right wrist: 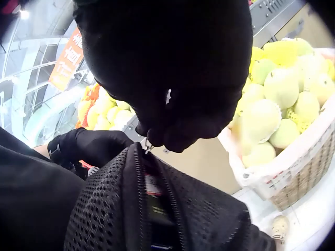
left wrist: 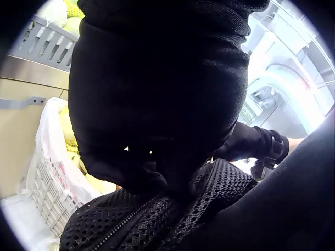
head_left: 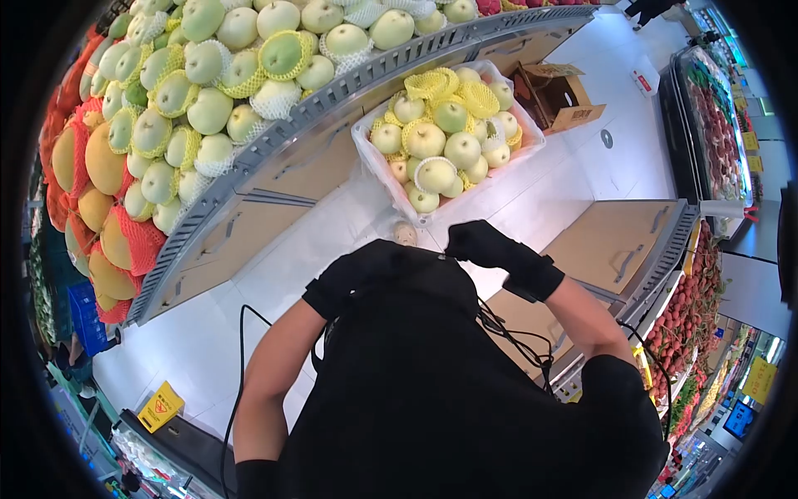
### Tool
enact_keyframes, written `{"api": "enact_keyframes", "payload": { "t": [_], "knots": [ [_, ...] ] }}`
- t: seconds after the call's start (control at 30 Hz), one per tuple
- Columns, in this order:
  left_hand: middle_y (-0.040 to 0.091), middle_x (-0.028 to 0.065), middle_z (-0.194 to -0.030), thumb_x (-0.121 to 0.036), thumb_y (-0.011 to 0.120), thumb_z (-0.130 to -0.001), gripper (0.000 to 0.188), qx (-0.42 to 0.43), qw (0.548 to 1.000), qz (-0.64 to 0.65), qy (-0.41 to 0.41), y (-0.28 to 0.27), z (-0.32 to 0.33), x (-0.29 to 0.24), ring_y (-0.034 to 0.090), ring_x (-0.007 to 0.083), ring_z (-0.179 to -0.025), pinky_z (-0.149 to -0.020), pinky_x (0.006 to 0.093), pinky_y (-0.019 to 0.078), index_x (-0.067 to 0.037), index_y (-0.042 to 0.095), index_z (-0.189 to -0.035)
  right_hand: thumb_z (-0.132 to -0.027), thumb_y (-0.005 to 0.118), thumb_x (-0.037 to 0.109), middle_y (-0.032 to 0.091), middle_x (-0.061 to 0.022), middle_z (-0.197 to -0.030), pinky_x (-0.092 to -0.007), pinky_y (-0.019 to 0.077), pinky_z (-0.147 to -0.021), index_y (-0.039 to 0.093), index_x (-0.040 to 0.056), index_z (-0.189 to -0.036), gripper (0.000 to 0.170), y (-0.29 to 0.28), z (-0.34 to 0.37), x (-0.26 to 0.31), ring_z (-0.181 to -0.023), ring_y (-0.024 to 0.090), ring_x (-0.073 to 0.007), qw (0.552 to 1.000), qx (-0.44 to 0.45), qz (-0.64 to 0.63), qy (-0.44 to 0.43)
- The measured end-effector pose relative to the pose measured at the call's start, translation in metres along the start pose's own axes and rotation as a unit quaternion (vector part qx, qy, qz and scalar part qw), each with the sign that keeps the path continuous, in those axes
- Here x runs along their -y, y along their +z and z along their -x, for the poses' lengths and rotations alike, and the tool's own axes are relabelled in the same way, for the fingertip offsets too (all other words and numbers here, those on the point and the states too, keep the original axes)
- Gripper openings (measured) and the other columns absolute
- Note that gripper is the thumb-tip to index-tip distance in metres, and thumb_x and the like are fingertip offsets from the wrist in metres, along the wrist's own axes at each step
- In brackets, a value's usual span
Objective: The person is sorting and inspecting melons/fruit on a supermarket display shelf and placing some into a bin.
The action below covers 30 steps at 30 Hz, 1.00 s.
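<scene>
Both hands wear black gloves and meet in front of the person's dark clothing. A black mesh pouch with a zipper lies beneath them, its zipper partly parted in the right wrist view. Through the gap, something with a printed label shows inside. My right hand pinches the small metal zipper pull at the upper end of the gap. Curled fingers of my left hand grip the pouch's mesh beside the zipper in the left wrist view; its fingertips are partly hidden.
A lined crate of pale green melons stands on the floor ahead, with an open cardboard box behind it. A fruit display curves along the left. Cabinets stand at the right. Black cables hang beside the body.
</scene>
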<state>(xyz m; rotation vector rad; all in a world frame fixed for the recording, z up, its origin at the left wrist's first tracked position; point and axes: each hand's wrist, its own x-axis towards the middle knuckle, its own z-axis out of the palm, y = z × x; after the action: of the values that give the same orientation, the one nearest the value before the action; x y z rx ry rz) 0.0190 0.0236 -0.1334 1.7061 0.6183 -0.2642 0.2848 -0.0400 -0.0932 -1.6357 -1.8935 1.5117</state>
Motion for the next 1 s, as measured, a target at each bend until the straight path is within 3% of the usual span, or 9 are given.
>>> {"api": "enact_keyframes", "payload": {
  "t": [0.13,0.23,0.27,0.33,0.5,0.63,0.73,0.83,1.0],
  "knots": [
    [0.067,0.0149,-0.109,-0.022,0.057,-0.087,0.036,-0.004,1.0,-0.016,0.021,-0.009,0.004,-0.013,0.064,0.0276,-0.099,-0.091,0.0379,0.0483,-0.007,0.063,-0.12,-0.084,0.06,0.003,0.059,-0.0118,-0.069,-0.0329,0.0471,-0.062,0.058,0.0014,-0.078,0.007,-0.016,0.03,-0.008,-0.065,0.058,-0.0227,0.996,0.052,0.025,-0.061],
    [0.068,0.0153,-0.103,-0.021,0.058,-0.084,0.032,0.006,1.0,-0.029,0.01,-0.018,0.01,-0.011,0.064,0.0299,-0.094,-0.087,0.0388,0.0491,-0.005,0.065,-0.112,-0.087,0.062,0.011,0.055,-0.0074,-0.062,-0.0319,0.0427,-0.056,0.056,0.0037,-0.073,0.018,-0.008,0.055,-0.027,-0.055,0.049,-0.0196,0.994,0.056,-0.005,-0.093],
    [0.068,0.0155,-0.1,-0.02,0.059,-0.083,0.03,0.009,0.998,-0.054,0.009,-0.02,0.01,-0.007,0.064,0.0301,-0.092,-0.085,0.0391,0.0493,-0.005,0.065,-0.108,-0.092,0.056,0.022,0.05,0.0011,-0.059,-0.0265,0.0386,-0.052,0.057,0.0091,-0.069,0.027,0.002,0.066,-0.028,-0.055,0.047,-0.0107,0.962,0.071,-0.241,0.107],
    [0.067,0.0161,-0.096,-0.018,0.06,-0.082,0.026,-0.002,0.996,-0.084,0.017,-0.023,0.008,-0.004,0.064,0.0306,-0.089,-0.082,0.0397,0.0495,-0.004,0.066,-0.102,-0.089,0.055,0.008,0.056,-0.001,-0.065,-0.0269,0.0417,-0.055,0.062,0.0005,-0.078,0.016,-0.008,0.079,-0.003,-0.059,0.051,-0.0107,0.862,0.12,-0.341,0.354],
    [0.068,0.0179,-0.1,-0.017,0.063,-0.076,0.032,0.009,0.995,-0.093,-0.026,-0.017,0.013,0.0,0.064,0.0337,-0.094,-0.084,0.0409,0.0494,-0.005,0.067,-0.106,-0.086,0.057,0.001,0.059,-0.0022,-0.067,-0.0265,0.0441,-0.058,0.062,0.0018,-0.081,0.007,0.011,0.082,-0.031,-0.061,0.052,-0.0105,0.951,0.165,-0.251,0.078],
    [0.068,0.0188,-0.099,-0.015,0.062,-0.074,0.034,0.01,0.995,-0.104,-0.005,-0.022,0.033,0.008,0.065,0.0335,-0.089,-0.08,0.04,0.0509,-0.004,0.066,-0.106,-0.082,0.059,-0.004,0.064,-0.0052,-0.075,-0.0294,0.0504,-0.067,0.062,0.0004,-0.087,0.007,0.019,0.08,-0.031,-0.069,0.06,-0.0127,0.941,0.166,-0.281,0.088],
    [0.068,0.0192,-0.098,-0.016,0.063,-0.073,0.037,0.005,0.999,-0.027,-0.047,-0.021,0.057,0.008,0.066,0.0327,-0.085,-0.077,0.0395,0.0513,-0.003,0.066,-0.107,-0.082,0.062,-0.002,0.065,-0.0056,-0.072,-0.0294,0.0503,-0.067,0.063,0.0015,-0.084,0.004,0.021,0.076,-0.019,-0.068,0.06,-0.0129,0.953,0.164,-0.227,0.11],
    [0.067,0.0199,-0.094,-0.019,0.064,-0.072,0.033,-0.029,0.996,-0.071,-0.034,-0.017,0.079,0.021,0.065,0.0331,-0.087,-0.078,0.0409,0.0497,-0.002,0.066,-0.1,-0.082,0.064,0.001,0.064,-0.0062,-0.071,-0.0303,0.05,-0.065,0.063,0.0027,-0.081,0.002,0.017,0.073,0.018,-0.066,0.061,-0.0149,0.97,0.157,-0.164,0.091],
    [0.067,0.0159,-0.092,-0.017,0.058,-0.082,0.022,-0.071,0.992,-0.1,0.039,-0.003,0.097,0.048,0.064,0.0281,-0.087,-0.079,0.0403,0.0491,-0.004,0.065,-0.099,-0.077,0.064,0.005,0.061,-0.0132,-0.068,-0.0362,0.0477,-0.06,0.061,0.0022,-0.075,0.005,0.051,0.07,0.037,-0.062,0.059,-0.0261,0.988,0.142,-0.035,-0.048]
  ]
}}
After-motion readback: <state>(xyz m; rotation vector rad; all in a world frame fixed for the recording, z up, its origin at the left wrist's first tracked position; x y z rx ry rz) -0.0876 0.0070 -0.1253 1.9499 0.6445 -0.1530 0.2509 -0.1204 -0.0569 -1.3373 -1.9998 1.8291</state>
